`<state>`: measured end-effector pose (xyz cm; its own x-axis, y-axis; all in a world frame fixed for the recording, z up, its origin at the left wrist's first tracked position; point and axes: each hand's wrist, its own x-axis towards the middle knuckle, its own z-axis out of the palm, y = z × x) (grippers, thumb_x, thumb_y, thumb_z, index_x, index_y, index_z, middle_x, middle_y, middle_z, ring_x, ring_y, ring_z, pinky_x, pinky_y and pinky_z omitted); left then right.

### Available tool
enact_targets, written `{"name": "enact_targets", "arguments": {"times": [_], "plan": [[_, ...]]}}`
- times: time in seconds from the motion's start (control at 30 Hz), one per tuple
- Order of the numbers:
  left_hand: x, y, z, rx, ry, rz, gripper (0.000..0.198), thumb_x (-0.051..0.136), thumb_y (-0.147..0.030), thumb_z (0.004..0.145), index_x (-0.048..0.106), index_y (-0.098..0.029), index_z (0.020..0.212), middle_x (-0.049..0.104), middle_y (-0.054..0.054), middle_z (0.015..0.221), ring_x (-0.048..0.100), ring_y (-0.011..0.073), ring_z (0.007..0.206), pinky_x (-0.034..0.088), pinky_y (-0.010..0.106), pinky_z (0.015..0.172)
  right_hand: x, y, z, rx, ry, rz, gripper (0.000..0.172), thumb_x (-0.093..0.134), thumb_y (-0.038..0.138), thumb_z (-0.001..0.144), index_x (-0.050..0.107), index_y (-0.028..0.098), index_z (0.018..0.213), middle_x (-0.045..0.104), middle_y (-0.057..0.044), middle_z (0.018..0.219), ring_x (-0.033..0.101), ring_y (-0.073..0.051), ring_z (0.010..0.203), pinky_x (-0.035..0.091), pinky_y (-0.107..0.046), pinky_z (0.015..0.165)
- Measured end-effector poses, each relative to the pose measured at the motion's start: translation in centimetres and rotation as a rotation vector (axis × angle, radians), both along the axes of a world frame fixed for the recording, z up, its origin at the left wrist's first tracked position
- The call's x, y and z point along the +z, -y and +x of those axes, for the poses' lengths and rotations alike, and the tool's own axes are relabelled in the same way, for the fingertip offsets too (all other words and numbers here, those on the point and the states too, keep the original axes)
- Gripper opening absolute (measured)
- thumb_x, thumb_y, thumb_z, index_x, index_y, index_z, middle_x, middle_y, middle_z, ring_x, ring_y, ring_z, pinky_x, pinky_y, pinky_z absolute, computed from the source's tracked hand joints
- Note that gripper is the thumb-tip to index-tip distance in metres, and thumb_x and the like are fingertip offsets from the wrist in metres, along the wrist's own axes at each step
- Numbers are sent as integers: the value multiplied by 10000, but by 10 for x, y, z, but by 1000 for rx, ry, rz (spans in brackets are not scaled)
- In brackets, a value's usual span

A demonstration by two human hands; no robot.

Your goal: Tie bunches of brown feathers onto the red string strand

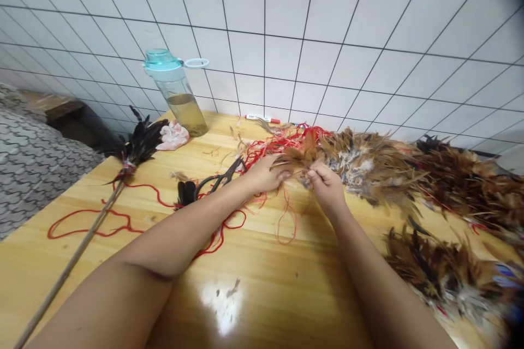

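Observation:
My left hand is closed around a small bunch of brown feathers above the wooden table. My right hand pinches the base of the same bunch from the right. Tangled red thread lies under and behind both hands. A big pile of brown feathers stretches right from my hands. Black scissors lie just left of my left hand.
A stick with black feathers tied at its end lies at the left, red thread looped beside it. A water bottle, a pink cloth and a red pen sit by the tiled wall. More feathers lie right.

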<state>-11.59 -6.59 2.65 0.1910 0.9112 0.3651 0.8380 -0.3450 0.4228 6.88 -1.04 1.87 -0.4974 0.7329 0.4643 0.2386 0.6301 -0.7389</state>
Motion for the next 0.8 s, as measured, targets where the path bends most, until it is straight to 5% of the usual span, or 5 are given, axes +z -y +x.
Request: {"name": "enact_targets", "arguments": {"times": [0.13, 0.27, 0.5, 0.8], "plan": [[4, 10, 25, -130, -105, 41, 201, 431, -178, 859, 626, -175, 808, 649, 56, 839, 582, 155, 805, 431, 271, 752, -5, -4, 6, -206, 96, 78, 219, 421, 235, 844, 589, 199, 709, 622, -42, 810, 556, -169, 785, 402, -274, 724], [11, 20, 44, -198, -194, 148, 203, 409, -129, 850, 601, -151, 790, 631, 77, 832, 545, 157, 761, 415, 286, 734, -2, 3, 9, -289, 496, 300, 230, 420, 198, 860, 647, 216, 826, 662, -46, 935, 564, -152, 785, 349, -252, 655], [21, 19, 39, -126, -241, 179, 217, 389, -133, 860, 583, -156, 765, 602, 68, 770, 474, 173, 753, 374, 306, 731, 1, 10, 2, -78, 835, 445, 225, 445, 169, 860, 661, 166, 798, 670, -106, 811, 578, -178, 733, 314, -282, 629], [20, 0, -6, -88, 83, -128, 123, 487, -172, 795, 604, -156, 761, 620, 13, 753, 539, 132, 735, 386, 253, 698, 2, 14, -2, 254, 544, 281, 289, 424, 113, 838, 685, 236, 834, 685, -17, 922, 597, -138, 828, 383, -231, 684]]}}
